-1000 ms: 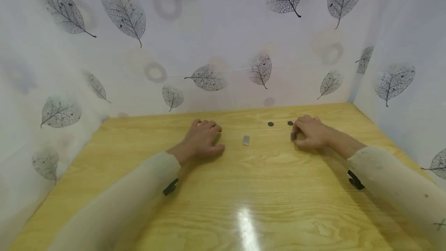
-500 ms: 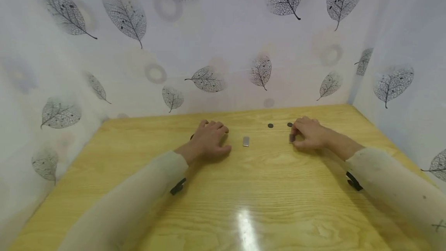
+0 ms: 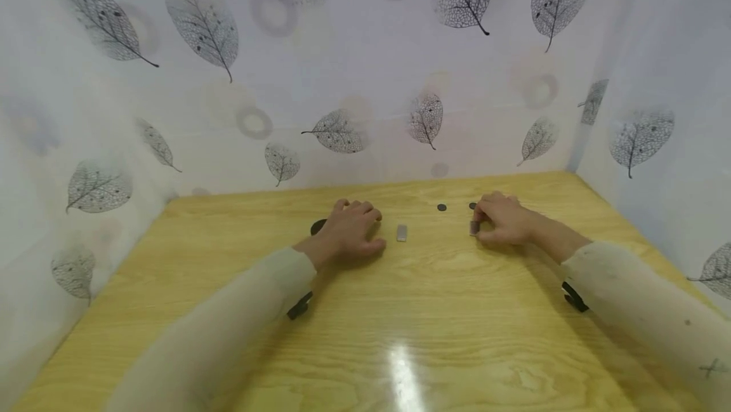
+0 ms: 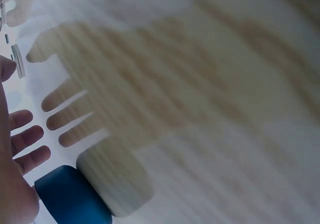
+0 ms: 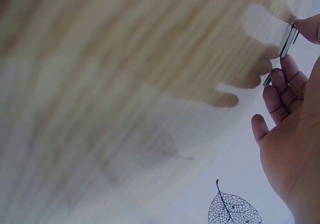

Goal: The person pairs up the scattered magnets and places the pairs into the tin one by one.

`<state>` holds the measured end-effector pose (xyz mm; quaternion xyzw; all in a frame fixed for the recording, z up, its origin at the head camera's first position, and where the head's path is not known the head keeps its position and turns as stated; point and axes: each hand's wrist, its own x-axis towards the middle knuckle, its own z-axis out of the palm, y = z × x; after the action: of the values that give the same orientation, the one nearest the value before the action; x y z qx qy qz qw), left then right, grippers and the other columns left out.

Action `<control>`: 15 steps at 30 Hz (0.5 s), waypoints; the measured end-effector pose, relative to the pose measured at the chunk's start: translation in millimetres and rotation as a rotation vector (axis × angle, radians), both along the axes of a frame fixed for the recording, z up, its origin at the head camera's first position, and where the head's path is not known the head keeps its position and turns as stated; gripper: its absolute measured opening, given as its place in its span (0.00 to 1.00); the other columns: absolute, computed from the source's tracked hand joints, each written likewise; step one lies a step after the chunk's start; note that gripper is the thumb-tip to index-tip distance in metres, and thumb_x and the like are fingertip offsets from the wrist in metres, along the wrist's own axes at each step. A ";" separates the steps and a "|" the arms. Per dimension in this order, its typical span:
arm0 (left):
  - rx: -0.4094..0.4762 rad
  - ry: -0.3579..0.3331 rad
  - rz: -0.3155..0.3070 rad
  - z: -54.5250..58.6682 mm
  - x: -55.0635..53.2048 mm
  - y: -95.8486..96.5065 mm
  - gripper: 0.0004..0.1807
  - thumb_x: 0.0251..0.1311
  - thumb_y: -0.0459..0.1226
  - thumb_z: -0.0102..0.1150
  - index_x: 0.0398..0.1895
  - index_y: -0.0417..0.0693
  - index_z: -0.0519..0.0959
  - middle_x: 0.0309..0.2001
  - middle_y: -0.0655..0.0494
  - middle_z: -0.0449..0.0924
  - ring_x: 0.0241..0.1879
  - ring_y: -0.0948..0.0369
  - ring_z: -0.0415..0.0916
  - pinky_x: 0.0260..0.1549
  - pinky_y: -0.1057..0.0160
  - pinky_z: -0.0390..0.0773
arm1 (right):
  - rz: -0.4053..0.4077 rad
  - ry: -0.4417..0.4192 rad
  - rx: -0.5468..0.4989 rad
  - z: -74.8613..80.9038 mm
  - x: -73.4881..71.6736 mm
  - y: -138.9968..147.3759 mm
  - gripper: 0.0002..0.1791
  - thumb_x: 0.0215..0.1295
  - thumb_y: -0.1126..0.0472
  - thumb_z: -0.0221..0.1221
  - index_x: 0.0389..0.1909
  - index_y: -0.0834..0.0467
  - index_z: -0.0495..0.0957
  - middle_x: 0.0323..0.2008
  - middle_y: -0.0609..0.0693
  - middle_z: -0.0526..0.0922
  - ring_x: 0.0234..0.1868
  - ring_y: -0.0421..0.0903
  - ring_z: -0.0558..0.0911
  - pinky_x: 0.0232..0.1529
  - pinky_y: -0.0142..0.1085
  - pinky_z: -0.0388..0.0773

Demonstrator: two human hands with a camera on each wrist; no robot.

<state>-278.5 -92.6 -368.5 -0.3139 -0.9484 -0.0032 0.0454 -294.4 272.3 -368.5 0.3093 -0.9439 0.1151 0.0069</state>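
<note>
My right hand (image 3: pixel 505 220) pinches a small silvery rectangular block (image 3: pixel 474 228) between thumb and fingertips. In the right wrist view the block (image 5: pixel 286 40) shows edge-on, low over the tabletop, with thumb and forefinger at its two ends. A second such block (image 3: pixel 402 233) lies flat on the table, a short way right of my left hand (image 3: pixel 351 229). That hand is relaxed, fingers spread, and holds nothing. Behind its wrist a dark round thing (image 3: pixel 318 226) is partly hidden; the left wrist view shows a dark blue, rounded object (image 4: pixel 72 194) beside the palm.
Two small dark discs lie toward the back: one disc (image 3: pixel 441 207) in plain sight, the other disc (image 3: pixel 473 206) partly behind my right fingers. The glossy wood-grain table (image 3: pixel 365 323) ends at a leaf-printed cloth (image 3: pixel 365 82) that rises behind and at both sides.
My left hand has moved right, closer to the block lying on the table, uncovering part of the dark round thing. My right hand has shifted slightly left with its block.
</note>
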 end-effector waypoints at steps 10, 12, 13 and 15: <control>-0.032 -0.002 -0.029 -1.6 0.8 14.4 0.31 0.62 0.59 0.50 0.61 0.51 0.75 0.60 0.52 0.74 0.61 0.54 0.69 0.67 0.45 0.59 | -0.006 0.003 -0.003 -4.5 -0.3 -0.5 0.12 0.52 0.54 0.64 0.38 0.53 0.79 0.38 0.47 0.78 0.46 0.51 0.71 0.46 0.52 0.62; -0.041 -0.002 -0.035 -1.1 1.1 18.1 0.31 0.63 0.59 0.50 0.61 0.51 0.74 0.60 0.52 0.73 0.60 0.54 0.68 0.67 0.46 0.59 | -0.008 0.001 -0.002 -4.3 0.1 -1.0 0.13 0.52 0.54 0.64 0.38 0.53 0.79 0.39 0.47 0.78 0.46 0.51 0.71 0.46 0.52 0.62; -0.043 -0.004 -0.037 -0.8 1.3 20.0 0.31 0.63 0.59 0.50 0.61 0.50 0.74 0.60 0.53 0.73 0.61 0.54 0.68 0.67 0.46 0.59 | -0.009 -0.001 -0.003 -4.0 0.4 -1.1 0.14 0.52 0.54 0.64 0.39 0.54 0.79 0.39 0.47 0.78 0.46 0.52 0.71 0.46 0.52 0.62; -0.039 -0.017 -0.046 -0.6 1.4 23.8 0.30 0.63 0.58 0.51 0.61 0.50 0.74 0.60 0.53 0.73 0.60 0.55 0.67 0.67 0.46 0.59 | -0.015 -0.010 -0.006 -3.3 1.5 -1.2 0.14 0.52 0.54 0.64 0.39 0.55 0.79 0.40 0.47 0.78 0.47 0.52 0.71 0.46 0.52 0.63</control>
<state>-277.1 -68.8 -369.0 -0.3363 -0.9412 0.0116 0.0311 -292.9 271.1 -371.8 0.3017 -0.9459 0.1196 0.0039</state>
